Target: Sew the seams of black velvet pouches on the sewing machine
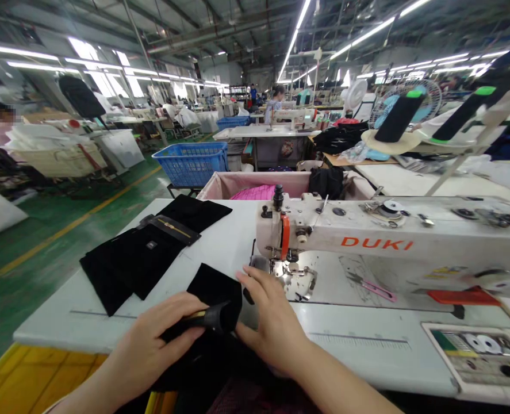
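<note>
My left hand point(162, 330) is closed on a black fabric piece point(214, 293) with a gold zipper line, gripping its folded edge near the table's front. My right hand point(272, 322) lies over the same piece's right side, fingers bent and pressing it down just in front of the presser foot point(287, 270) of a white DUKI sewing machine point(384, 238). The fabric spreads from the machine's needle area down toward my lap. A stack of more black fabric pieces point(146, 250) with zippers lies on the table to the left.
The white sewing table point(86, 310) ends at the left over a green floor. Behind it stand a pink-lined bin point(246, 185) and a blue basket point(192, 164). Pink-handled snips point(373, 286) lie under the machine arm. Thread cones point(399, 118) rise at right. Other people work far off.
</note>
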A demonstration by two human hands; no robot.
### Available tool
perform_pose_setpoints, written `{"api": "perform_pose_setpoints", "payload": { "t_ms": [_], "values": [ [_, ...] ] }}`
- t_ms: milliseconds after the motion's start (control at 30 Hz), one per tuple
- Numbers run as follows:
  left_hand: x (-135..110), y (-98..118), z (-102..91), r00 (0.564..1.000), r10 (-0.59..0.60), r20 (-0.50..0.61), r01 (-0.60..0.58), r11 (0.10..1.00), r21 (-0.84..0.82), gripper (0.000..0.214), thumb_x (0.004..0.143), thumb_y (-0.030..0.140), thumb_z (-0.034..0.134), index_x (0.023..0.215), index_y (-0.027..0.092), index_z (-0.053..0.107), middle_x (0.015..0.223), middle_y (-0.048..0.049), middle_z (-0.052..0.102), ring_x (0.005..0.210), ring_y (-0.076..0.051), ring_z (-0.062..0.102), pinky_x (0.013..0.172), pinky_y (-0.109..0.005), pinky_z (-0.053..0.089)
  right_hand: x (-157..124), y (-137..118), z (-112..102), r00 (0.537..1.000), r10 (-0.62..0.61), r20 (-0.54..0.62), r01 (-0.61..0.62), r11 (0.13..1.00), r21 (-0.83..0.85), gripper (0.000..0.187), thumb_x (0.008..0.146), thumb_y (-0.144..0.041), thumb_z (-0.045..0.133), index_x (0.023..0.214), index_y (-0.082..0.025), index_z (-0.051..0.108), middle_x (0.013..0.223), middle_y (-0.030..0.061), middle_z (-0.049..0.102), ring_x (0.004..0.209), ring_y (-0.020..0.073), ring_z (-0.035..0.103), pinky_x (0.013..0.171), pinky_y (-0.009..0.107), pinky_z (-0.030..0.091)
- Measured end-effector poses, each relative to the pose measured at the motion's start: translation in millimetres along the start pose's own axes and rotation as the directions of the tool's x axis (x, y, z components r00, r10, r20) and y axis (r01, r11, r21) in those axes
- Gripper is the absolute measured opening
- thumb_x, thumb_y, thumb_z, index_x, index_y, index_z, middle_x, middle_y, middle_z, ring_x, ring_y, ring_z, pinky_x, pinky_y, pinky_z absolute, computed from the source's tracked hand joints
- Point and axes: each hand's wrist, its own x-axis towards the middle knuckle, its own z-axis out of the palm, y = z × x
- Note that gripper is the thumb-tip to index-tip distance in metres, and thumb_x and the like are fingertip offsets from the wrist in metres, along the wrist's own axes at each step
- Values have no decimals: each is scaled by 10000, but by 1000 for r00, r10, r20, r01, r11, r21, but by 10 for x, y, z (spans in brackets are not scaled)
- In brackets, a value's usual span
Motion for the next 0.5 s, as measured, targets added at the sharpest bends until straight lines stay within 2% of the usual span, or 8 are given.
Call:
{"api": "perform_pose_setpoints", "payload": {
  "t_ms": [133,200,267,333,400,433,500],
  "values": [
    [-71,123,-229,998,-12,-68,14,999,41,199,937,431,597,1072,308,676,1027,2,736,932,-191,705,836,-236,570,154,-342,-70,998,-49,37,43,990,131,688,767,-255,738,1399,-217,469,1467,126,499,1345,295,461,1143,493,369],
    [-89,134,-286,990,-36,-133,47,995,83,255,924,487,592,1085,309,679,1047,-18,737,934,-217,710,818,-272,590,181,-502,-136,995,-74,64,58,973,223,755,758,-338,765,1424,-217,432,1481,120,482,1364,282,446,1157,465,356],
    [-96,148,-305,984,-33,-174,53,992,111,287,914,515,593,1107,322,681,1075,-23,737,942,-230,714,819,-296,601,198,-631,-172,996,-83,37,71,966,249,789,765,-408,761,1442,-217,404,1496,125,466,1380,285,427,1172,474,325],
    [-102,167,-302,988,-19,-154,36,993,111,289,921,511,584,1126,334,684,1088,-17,738,939,-228,717,822,-296,606,225,-706,-162,998,-64,-14,65,975,212,626,811,-366,703,1374,-223,468,1406,110,555,1315,278,489,1169,501,307],
    [-121,162,-302,991,-34,-128,48,993,106,291,934,508,565,1138,340,686,1104,-8,736,950,-227,717,820,-291,609,254,-701,-134,999,-42,-5,42,986,162,380,830,-239,624,1208,-230,581,1175,64,681,1132,245,603,1119,493,356],
    [-140,142,-312,989,-56,-137,72,991,114,301,934,515,561,1150,343,683,1122,-3,732,967,-232,715,827,-297,611,258,-662,-130,999,-35,19,32,989,146,308,818,-181,595,1121,-229,621,1060,41,708,1033,226,636,1066,464,408],
    [-195,66,-359,977,-99,-188,126,982,141,320,930,516,566,1181,347,670,1159,10,726,1002,-247,710,834,-315,616,224,-506,-173,998,-12,63,3,991,134,281,788,-105,554,1015,-225,668,944,23,723,918,204,662,938,389,486]
  ]
}}
